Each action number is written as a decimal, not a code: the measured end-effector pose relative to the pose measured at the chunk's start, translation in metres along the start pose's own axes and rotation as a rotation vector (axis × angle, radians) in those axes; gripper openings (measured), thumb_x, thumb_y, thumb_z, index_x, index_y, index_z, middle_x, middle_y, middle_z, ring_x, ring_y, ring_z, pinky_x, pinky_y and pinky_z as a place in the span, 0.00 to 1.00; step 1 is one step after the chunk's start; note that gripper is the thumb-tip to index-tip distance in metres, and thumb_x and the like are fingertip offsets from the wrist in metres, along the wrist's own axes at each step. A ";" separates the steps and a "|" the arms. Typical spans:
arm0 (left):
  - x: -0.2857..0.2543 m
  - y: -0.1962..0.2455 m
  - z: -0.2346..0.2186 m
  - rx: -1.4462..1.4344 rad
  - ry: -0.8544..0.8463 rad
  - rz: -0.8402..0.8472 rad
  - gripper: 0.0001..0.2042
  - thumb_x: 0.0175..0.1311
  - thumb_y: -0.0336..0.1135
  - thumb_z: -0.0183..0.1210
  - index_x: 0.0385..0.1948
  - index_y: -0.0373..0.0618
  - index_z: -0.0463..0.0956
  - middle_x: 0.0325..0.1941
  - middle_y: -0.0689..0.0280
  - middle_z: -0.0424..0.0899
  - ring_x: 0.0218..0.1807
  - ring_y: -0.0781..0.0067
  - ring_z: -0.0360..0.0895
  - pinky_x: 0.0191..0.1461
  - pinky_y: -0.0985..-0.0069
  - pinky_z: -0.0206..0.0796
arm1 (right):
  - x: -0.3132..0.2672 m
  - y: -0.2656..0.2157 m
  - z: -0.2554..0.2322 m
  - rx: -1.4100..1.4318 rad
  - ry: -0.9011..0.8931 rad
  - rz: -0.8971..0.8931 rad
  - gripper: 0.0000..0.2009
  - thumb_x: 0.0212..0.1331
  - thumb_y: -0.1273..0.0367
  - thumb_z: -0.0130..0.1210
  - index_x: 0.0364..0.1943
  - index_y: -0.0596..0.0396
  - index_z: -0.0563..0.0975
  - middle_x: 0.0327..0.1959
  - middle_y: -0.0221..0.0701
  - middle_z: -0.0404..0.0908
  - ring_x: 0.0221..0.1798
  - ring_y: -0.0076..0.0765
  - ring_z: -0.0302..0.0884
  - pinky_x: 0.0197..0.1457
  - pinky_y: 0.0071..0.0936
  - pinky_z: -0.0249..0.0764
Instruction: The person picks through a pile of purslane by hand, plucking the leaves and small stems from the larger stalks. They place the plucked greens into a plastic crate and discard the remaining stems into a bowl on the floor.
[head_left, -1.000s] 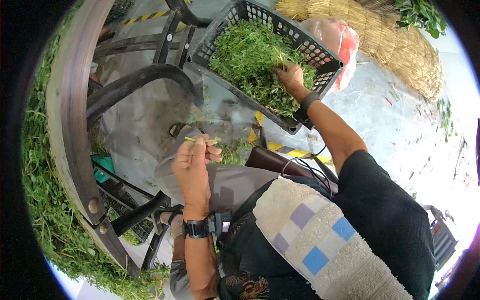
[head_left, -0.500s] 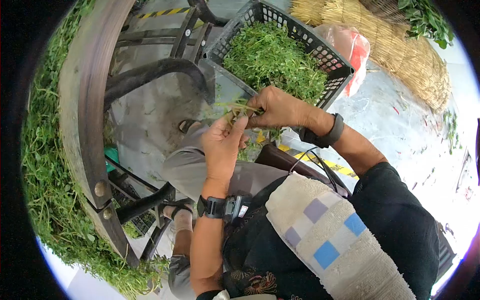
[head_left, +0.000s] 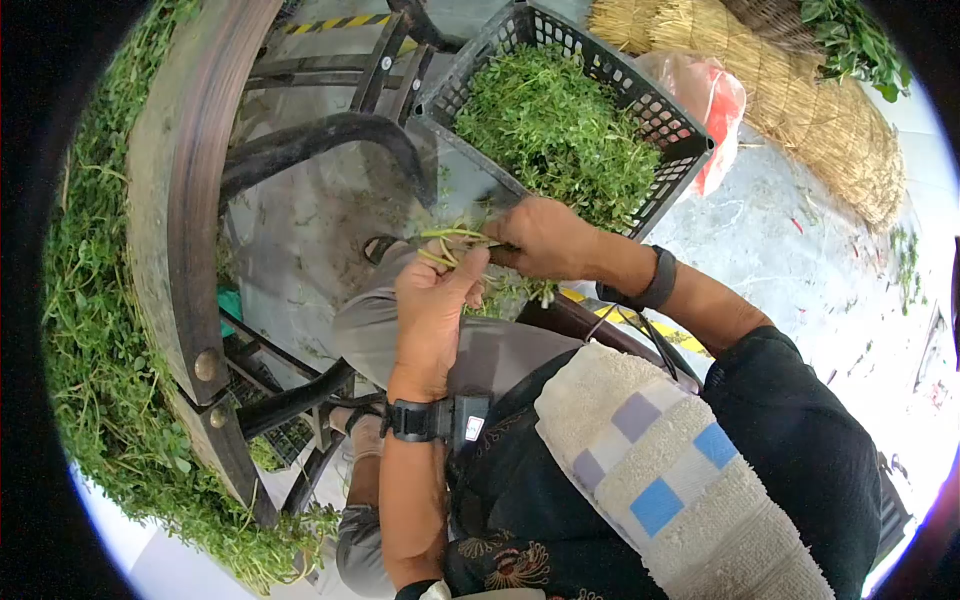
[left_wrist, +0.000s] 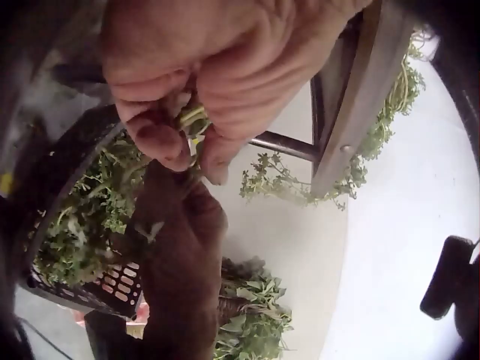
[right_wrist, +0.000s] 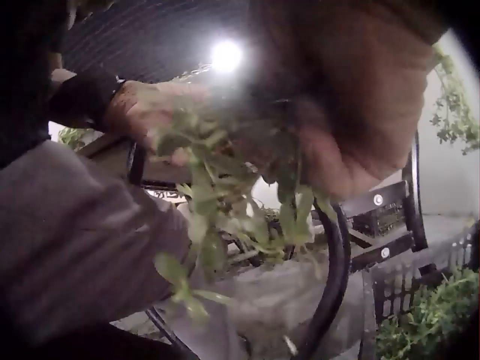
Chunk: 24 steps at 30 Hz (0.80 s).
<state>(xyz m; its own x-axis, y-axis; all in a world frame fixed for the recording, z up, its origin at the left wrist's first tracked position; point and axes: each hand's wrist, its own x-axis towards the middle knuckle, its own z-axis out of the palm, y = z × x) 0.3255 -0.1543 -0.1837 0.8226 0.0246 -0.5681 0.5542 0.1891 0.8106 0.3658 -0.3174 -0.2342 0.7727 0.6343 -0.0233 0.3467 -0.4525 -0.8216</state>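
Over the person's knee the two hands meet in the head view. The left hand pinches pale green stems between thumb and fingers. Beside it, the right hand grips the same small bunch, its fingers curled and partly hidden. Leafy sprigs hang below the right hand in the right wrist view. In the left wrist view the fingertips of both hands come together around the stems. Just beyond the right hand stands a black plastic crate holding a heap of leafy greens.
A wooden table edge with a thick layer of greens lies at the left. Dark chair arms reach between table and crate. Beyond the crate are a plastic bag and a straw bundle. A towel hangs over the person.
The right hand left the crate's greens and came back to the left hand with leafy sprigs. Both hands now hold stems together; over the last half second they have shifted only slightly.
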 end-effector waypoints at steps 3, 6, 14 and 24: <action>-0.001 0.000 0.002 0.049 -0.009 0.032 0.07 0.59 0.32 0.60 0.26 0.40 0.75 0.19 0.71 0.74 0.18 0.85 0.65 0.21 0.86 0.55 | 0.000 -0.009 0.013 -0.103 -0.035 0.067 0.09 0.50 0.64 0.55 0.30 0.54 0.76 0.24 0.44 0.77 0.31 0.53 0.76 0.36 0.47 0.72; 0.001 -0.003 -0.002 -0.002 0.081 0.047 0.08 0.59 0.33 0.60 0.24 0.41 0.75 0.19 0.72 0.73 0.18 0.85 0.64 0.20 0.85 0.53 | -0.001 -0.004 0.018 -0.119 0.133 -0.045 0.10 0.51 0.63 0.54 0.31 0.54 0.76 0.25 0.44 0.76 0.32 0.54 0.75 0.36 0.48 0.71; 0.003 -0.005 -0.008 -0.116 0.185 0.126 0.10 0.61 0.38 0.59 0.26 0.40 0.74 0.21 0.69 0.75 0.18 0.84 0.65 0.21 0.85 0.55 | -0.011 -0.009 0.013 -0.057 -0.050 0.110 0.09 0.56 0.64 0.49 0.30 0.54 0.75 0.22 0.42 0.77 0.27 0.52 0.77 0.30 0.49 0.70; -0.038 0.031 0.040 0.607 -0.021 0.590 0.08 0.64 0.34 0.54 0.34 0.39 0.77 0.25 0.69 0.77 0.21 0.83 0.70 0.24 0.85 0.60 | -0.001 0.063 0.035 -0.349 -0.126 0.383 0.10 0.53 0.65 0.50 0.35 0.55 0.75 0.32 0.40 0.81 0.36 0.46 0.81 0.33 0.43 0.76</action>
<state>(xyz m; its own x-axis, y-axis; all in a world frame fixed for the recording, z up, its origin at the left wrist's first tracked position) 0.3165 -0.1882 -0.1309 0.9974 -0.0658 -0.0297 0.0002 -0.4087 0.9127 0.3687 -0.3244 -0.3054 0.8161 0.4433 -0.3708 0.2249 -0.8347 -0.5028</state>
